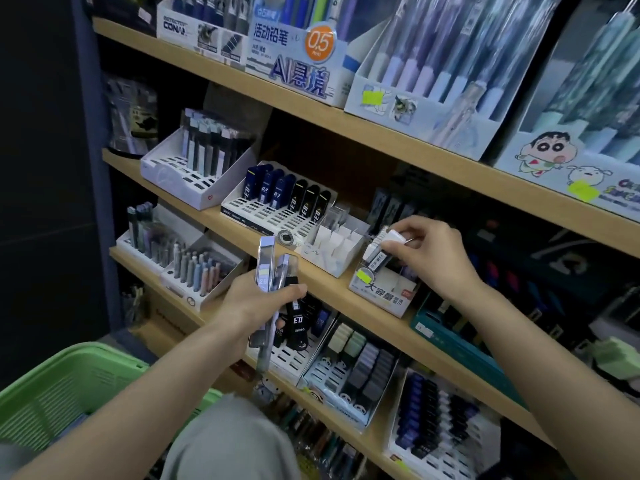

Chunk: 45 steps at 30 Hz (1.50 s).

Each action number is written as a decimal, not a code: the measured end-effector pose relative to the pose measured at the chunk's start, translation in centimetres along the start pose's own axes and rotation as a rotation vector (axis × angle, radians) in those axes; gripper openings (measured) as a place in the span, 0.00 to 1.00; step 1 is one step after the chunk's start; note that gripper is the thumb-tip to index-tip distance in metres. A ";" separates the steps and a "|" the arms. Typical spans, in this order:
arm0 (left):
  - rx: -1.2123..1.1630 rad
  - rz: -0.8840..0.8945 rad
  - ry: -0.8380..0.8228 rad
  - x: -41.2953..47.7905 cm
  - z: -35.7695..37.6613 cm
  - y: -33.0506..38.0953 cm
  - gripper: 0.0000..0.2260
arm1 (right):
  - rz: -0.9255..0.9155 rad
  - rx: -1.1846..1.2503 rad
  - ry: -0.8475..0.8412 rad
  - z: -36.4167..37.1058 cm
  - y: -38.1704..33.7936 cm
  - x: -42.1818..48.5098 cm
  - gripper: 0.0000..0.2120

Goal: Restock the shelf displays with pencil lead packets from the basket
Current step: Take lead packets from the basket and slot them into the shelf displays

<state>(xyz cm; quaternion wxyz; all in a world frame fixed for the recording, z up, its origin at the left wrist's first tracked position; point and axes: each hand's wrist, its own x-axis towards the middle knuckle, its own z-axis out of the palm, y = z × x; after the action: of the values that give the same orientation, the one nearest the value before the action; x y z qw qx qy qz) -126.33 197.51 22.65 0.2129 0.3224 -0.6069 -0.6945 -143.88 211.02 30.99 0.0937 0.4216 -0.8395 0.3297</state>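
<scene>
Small lead packet (382, 249), pinched at its top end by the fingers (403, 224) of the right hand (433, 254), tilted over the white display box (381, 294) just beneath them. Looks light, stiff and slick in its plastic case, likely brittle inside. Calls for a gentle pinch across the narrow sides near the cap. Left of those fingers, gripped round their middles in the left hand (254, 301): more packets (268, 263), fanned out. Below that hand, the green basket (69, 386).

Basket (62, 386) at 8 o'clock: green plastic, matt, perforated. Shelves (346, 123): pale wood look, smooth, matt. Packets (265, 261) near centre: clear glossy plastic. Packet (381, 249) at 3 o'clock: clear plastic, white cap. Cloth (228, 441) at 6 o'clock: grey, soft, matt.
</scene>
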 end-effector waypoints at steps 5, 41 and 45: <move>0.008 0.009 -0.013 -0.1 0.5 0.3 0.08 | -0.050 -0.006 0.064 -0.1 -0.1 0.1 0.05; 0.021 0.013 -0.059 -0.1 1.8 0.7 0.13 | -0.018 -0.398 -0.002 0.4 1.3 2.1 0.11; 0.011 0.002 -0.057 -0.2 1.7 0.6 0.11 | -0.109 -0.234 -0.177 1.0 0.4 1.1 0.15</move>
<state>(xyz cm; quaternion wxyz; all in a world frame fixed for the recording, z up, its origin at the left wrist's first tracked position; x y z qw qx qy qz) -127.46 198.70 23.41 0.1945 0.3028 -0.6170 -0.6999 -144.74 209.87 30.50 0.0856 0.4802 -0.8530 0.1857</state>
